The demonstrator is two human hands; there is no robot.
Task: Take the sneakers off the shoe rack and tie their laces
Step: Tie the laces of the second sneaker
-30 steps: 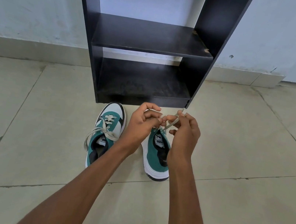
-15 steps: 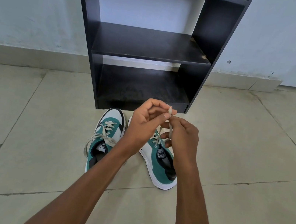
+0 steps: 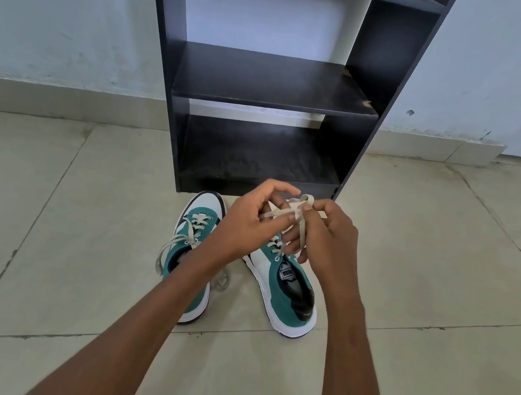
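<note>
Head view: both teal-and-white sneakers on the tiled floor [image 3: 42, 231], just in front of the black shoe rack [image 3: 389, 64], shelves bare. Left sneaker [image 3: 199, 221] beside the left forearm, laces loose, trailing off its side onto the floor. Right sneaker [image 3: 286, 286] under both hands, toe hidden. Left hand [image 3: 247, 226] grip pinched on the cream lace [image 3: 295, 206]; right hand [image 3: 328, 235] grip pinching the same lace, loop sticking up between the fingertips.

Lace [image 3: 298, 218] now looped betw. both hands; right sneaker [image 3: 285, 290] shifted.
</note>
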